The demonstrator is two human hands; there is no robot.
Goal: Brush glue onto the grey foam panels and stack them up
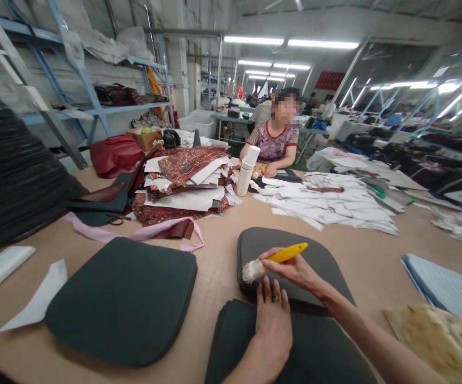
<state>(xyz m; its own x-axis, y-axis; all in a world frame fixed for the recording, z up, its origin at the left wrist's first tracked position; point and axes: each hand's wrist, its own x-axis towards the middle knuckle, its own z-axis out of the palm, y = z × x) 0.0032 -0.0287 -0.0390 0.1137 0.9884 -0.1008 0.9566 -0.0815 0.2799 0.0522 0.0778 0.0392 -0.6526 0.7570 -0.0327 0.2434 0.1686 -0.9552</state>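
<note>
My right hand point(294, 269) grips a brush point(290, 252) with a yellow handle; its pale, clotted bristles touch the left part of a dark grey rounded panel point(314, 256). My left hand point(273, 314) lies with fingers stretched out, fingertips at the near edge of that panel, just below the bristles. Under this hand is a dark green panel point(314, 341) close to the camera. Another dark green rounded panel point(122, 301) lies to the left on the brown table point(210, 266).
Patterned red and white pieces point(186, 186) are piled behind, beside a white bottle point(244, 178). White strips point(330, 202) spread at the back right. Across the table sits a person point(274, 141). A tall dark stack point(15, 170) stands left; a stained cloth point(434, 341) lies right.
</note>
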